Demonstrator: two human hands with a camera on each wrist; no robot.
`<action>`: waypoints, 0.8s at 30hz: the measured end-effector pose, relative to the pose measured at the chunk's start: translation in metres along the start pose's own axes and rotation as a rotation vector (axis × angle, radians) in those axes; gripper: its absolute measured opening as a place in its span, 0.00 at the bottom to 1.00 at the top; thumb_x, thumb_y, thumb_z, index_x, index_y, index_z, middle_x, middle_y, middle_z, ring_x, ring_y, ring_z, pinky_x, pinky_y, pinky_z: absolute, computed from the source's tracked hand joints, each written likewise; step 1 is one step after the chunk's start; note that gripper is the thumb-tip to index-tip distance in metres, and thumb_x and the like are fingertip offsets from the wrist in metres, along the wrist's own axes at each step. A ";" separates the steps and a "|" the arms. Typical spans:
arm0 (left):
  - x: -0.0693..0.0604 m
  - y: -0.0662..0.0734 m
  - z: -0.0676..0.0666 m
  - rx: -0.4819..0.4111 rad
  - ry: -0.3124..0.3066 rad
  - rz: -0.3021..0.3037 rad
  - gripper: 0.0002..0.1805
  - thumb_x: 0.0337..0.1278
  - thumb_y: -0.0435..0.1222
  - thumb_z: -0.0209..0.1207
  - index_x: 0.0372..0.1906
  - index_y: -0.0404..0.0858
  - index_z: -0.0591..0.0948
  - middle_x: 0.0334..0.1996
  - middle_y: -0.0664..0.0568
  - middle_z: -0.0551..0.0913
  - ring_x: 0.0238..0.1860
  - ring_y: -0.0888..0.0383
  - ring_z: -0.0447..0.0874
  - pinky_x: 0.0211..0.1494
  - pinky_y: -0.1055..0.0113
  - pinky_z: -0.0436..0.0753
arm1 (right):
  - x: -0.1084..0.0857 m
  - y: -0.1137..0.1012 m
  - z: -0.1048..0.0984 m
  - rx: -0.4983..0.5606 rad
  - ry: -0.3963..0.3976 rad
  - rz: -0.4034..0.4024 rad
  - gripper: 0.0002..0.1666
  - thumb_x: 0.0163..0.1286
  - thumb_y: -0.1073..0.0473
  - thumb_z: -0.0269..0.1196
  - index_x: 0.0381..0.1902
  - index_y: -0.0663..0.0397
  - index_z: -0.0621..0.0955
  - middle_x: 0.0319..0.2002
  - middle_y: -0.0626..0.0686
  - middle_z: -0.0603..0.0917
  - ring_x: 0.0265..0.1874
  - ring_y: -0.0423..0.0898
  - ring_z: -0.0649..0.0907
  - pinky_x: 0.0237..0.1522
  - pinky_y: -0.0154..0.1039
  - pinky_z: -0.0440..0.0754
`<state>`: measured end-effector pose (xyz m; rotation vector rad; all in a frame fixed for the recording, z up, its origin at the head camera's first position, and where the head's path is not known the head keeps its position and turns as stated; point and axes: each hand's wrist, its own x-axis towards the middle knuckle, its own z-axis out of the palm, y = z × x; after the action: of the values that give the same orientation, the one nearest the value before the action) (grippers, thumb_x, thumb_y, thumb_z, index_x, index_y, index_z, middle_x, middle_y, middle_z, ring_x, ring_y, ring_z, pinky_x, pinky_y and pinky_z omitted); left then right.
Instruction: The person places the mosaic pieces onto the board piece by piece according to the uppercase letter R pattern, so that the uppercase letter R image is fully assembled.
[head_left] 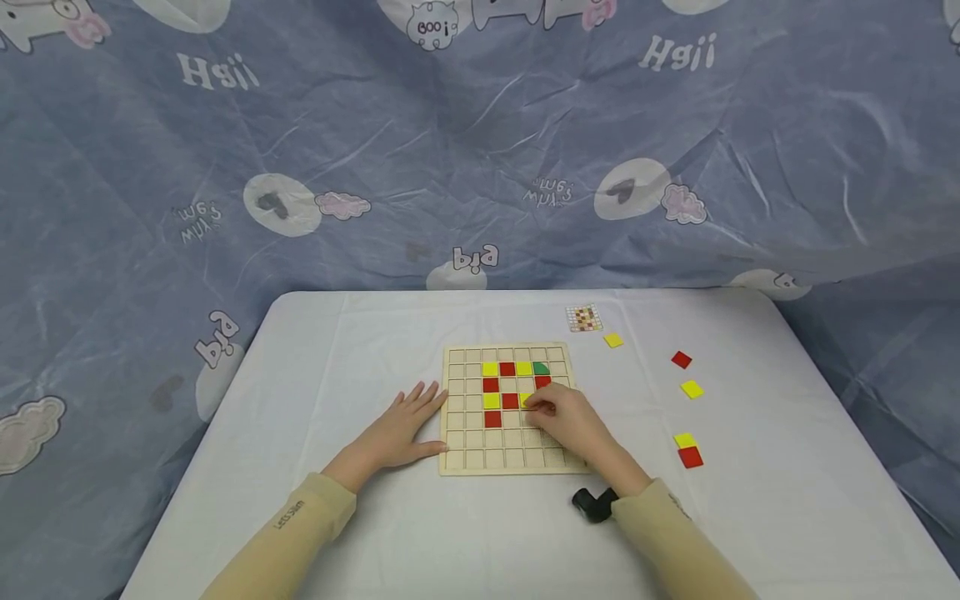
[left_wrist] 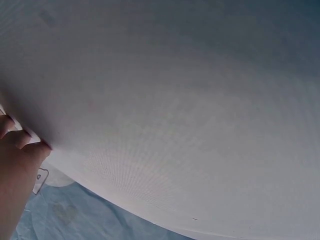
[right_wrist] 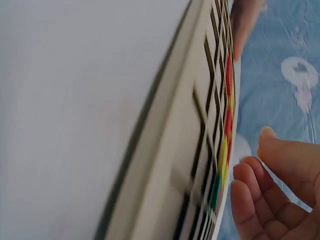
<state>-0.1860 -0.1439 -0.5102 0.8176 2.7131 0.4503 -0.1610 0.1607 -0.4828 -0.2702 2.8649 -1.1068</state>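
A square wooden grid board [head_left: 480,460] lies on the white table, with red, yellow and green tiles in some of its cells. The left hand [head_left: 405,429] rests flat beside the board, fingers spread, fingertips and thumb at its left edge. Over the right part of the board is the right hand [head_left: 566,417], its fingers bent and fingertips beside a partly covered yellow tile [head_left: 525,400]. In the right wrist view the right hand [right_wrist: 275,190] has curled fingers close to the thumb; whether a tile is between them cannot be made out.
A small printed pattern card [head_left: 584,317] lies behind the board, near a loose yellow tile [head_left: 613,340]. Further right are a red tile [head_left: 681,359], a yellow tile [head_left: 692,389] and a red tile [head_left: 691,457] touching another yellow one. A black object [head_left: 592,505] sits by the right forearm.
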 end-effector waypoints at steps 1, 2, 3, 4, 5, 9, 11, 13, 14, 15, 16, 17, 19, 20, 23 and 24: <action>0.000 0.000 0.000 0.001 0.000 -0.001 0.49 0.59 0.62 0.58 0.79 0.46 0.54 0.79 0.47 0.51 0.80 0.44 0.43 0.80 0.43 0.49 | -0.004 0.006 -0.008 -0.002 0.010 0.002 0.09 0.61 0.61 0.71 0.41 0.54 0.87 0.36 0.47 0.84 0.33 0.39 0.79 0.38 0.34 0.80; 0.000 0.001 -0.001 -0.002 0.002 -0.001 0.49 0.59 0.62 0.58 0.79 0.45 0.54 0.79 0.47 0.51 0.80 0.43 0.43 0.79 0.43 0.49 | -0.008 0.013 -0.015 -0.008 0.024 0.002 0.10 0.62 0.61 0.71 0.42 0.54 0.87 0.37 0.48 0.85 0.33 0.40 0.80 0.38 0.34 0.81; 0.000 0.001 -0.002 -0.006 0.004 -0.001 0.49 0.59 0.61 0.59 0.78 0.45 0.55 0.79 0.46 0.51 0.80 0.43 0.44 0.79 0.43 0.49 | -0.012 0.021 -0.023 -0.016 0.040 0.008 0.11 0.62 0.61 0.70 0.43 0.55 0.87 0.38 0.48 0.85 0.34 0.41 0.80 0.39 0.34 0.81; 0.000 0.001 -0.002 -0.009 0.004 0.000 0.48 0.59 0.61 0.59 0.78 0.45 0.55 0.79 0.46 0.51 0.80 0.43 0.44 0.79 0.43 0.49 | -0.017 0.028 -0.030 -0.025 0.061 0.014 0.11 0.62 0.61 0.70 0.43 0.55 0.87 0.38 0.49 0.86 0.34 0.41 0.81 0.39 0.34 0.82; 0.000 0.001 -0.003 -0.009 0.002 -0.001 0.48 0.59 0.61 0.59 0.79 0.45 0.55 0.79 0.46 0.51 0.80 0.43 0.44 0.79 0.43 0.49 | -0.022 0.036 -0.037 -0.035 0.081 0.024 0.11 0.62 0.61 0.70 0.44 0.55 0.87 0.39 0.49 0.86 0.35 0.42 0.81 0.39 0.34 0.83; 0.000 0.001 -0.004 -0.010 -0.001 0.003 0.48 0.60 0.61 0.59 0.79 0.45 0.54 0.79 0.46 0.51 0.80 0.43 0.43 0.79 0.42 0.49 | -0.044 0.065 -0.063 -0.090 0.167 0.065 0.11 0.62 0.63 0.70 0.43 0.56 0.87 0.38 0.51 0.87 0.35 0.46 0.83 0.36 0.33 0.82; 0.000 0.001 -0.003 -0.006 -0.003 0.002 0.49 0.60 0.61 0.58 0.79 0.46 0.54 0.79 0.47 0.51 0.80 0.43 0.43 0.79 0.43 0.49 | -0.057 0.078 -0.075 -0.124 0.197 0.089 0.11 0.61 0.63 0.70 0.43 0.56 0.87 0.37 0.53 0.87 0.35 0.47 0.84 0.33 0.32 0.81; 0.000 0.001 -0.003 -0.007 -0.002 0.005 0.48 0.60 0.61 0.58 0.79 0.45 0.54 0.79 0.46 0.51 0.80 0.43 0.43 0.79 0.43 0.49 | -0.068 0.090 -0.086 -0.152 0.214 0.129 0.11 0.62 0.62 0.70 0.43 0.57 0.86 0.38 0.54 0.86 0.36 0.50 0.84 0.31 0.32 0.80; 0.000 0.001 -0.002 -0.006 -0.002 0.006 0.48 0.60 0.61 0.58 0.79 0.46 0.54 0.79 0.46 0.51 0.80 0.43 0.43 0.79 0.42 0.49 | -0.073 0.096 -0.091 -0.166 0.216 0.152 0.12 0.62 0.62 0.70 0.44 0.58 0.86 0.39 0.56 0.86 0.36 0.51 0.84 0.31 0.33 0.79; 0.000 0.000 -0.002 -0.007 -0.002 0.006 0.49 0.60 0.61 0.58 0.79 0.45 0.54 0.79 0.46 0.51 0.80 0.43 0.43 0.79 0.42 0.49 | -0.078 0.101 -0.096 -0.177 0.214 0.182 0.13 0.63 0.61 0.69 0.45 0.58 0.86 0.39 0.57 0.85 0.37 0.52 0.83 0.31 0.33 0.79; 0.000 0.000 -0.002 -0.009 -0.002 0.006 0.49 0.60 0.61 0.58 0.79 0.45 0.54 0.79 0.46 0.51 0.80 0.43 0.43 0.79 0.42 0.49 | -0.082 0.106 -0.100 -0.180 0.203 0.221 0.14 0.63 0.60 0.69 0.46 0.60 0.85 0.40 0.58 0.84 0.38 0.53 0.83 0.31 0.34 0.78; 0.000 0.000 -0.002 -0.011 -0.002 0.007 0.49 0.60 0.61 0.59 0.79 0.45 0.54 0.79 0.46 0.51 0.80 0.43 0.43 0.79 0.42 0.49 | -0.085 0.110 -0.105 -0.180 0.189 0.264 0.16 0.64 0.57 0.69 0.47 0.61 0.84 0.42 0.60 0.83 0.39 0.54 0.82 0.31 0.35 0.77; 0.000 0.000 -0.001 -0.011 -0.005 0.004 0.49 0.60 0.61 0.58 0.79 0.45 0.54 0.79 0.46 0.51 0.80 0.43 0.43 0.79 0.43 0.49 | -0.089 0.117 -0.111 -0.182 0.157 0.336 0.21 0.65 0.54 0.68 0.48 0.65 0.82 0.42 0.63 0.82 0.40 0.55 0.81 0.33 0.36 0.77; 0.000 0.000 -0.001 -0.010 -0.006 0.001 0.49 0.60 0.61 0.58 0.79 0.45 0.54 0.79 0.46 0.51 0.80 0.43 0.43 0.79 0.43 0.49 | -0.090 0.121 -0.113 -0.180 0.136 0.368 0.23 0.64 0.53 0.68 0.49 0.66 0.81 0.42 0.63 0.81 0.39 0.55 0.81 0.33 0.36 0.76; 0.000 0.000 0.000 -0.012 -0.008 -0.003 0.49 0.60 0.61 0.58 0.79 0.45 0.54 0.79 0.47 0.50 0.80 0.43 0.43 0.80 0.43 0.49 | -0.093 0.129 -0.115 -0.168 0.091 0.441 0.28 0.63 0.49 0.69 0.50 0.68 0.80 0.41 0.63 0.82 0.39 0.54 0.80 0.32 0.35 0.75; 0.000 0.000 0.000 -0.012 -0.009 -0.004 0.49 0.60 0.61 0.58 0.79 0.45 0.54 0.79 0.47 0.50 0.80 0.43 0.42 0.80 0.43 0.49 | -0.093 0.131 -0.115 -0.167 0.086 0.452 0.28 0.63 0.49 0.69 0.49 0.68 0.80 0.40 0.63 0.82 0.38 0.53 0.80 0.31 0.35 0.75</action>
<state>-0.1864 -0.1442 -0.5102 0.8096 2.7012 0.4603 -0.1012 0.3488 -0.4864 0.4104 2.8780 -0.8118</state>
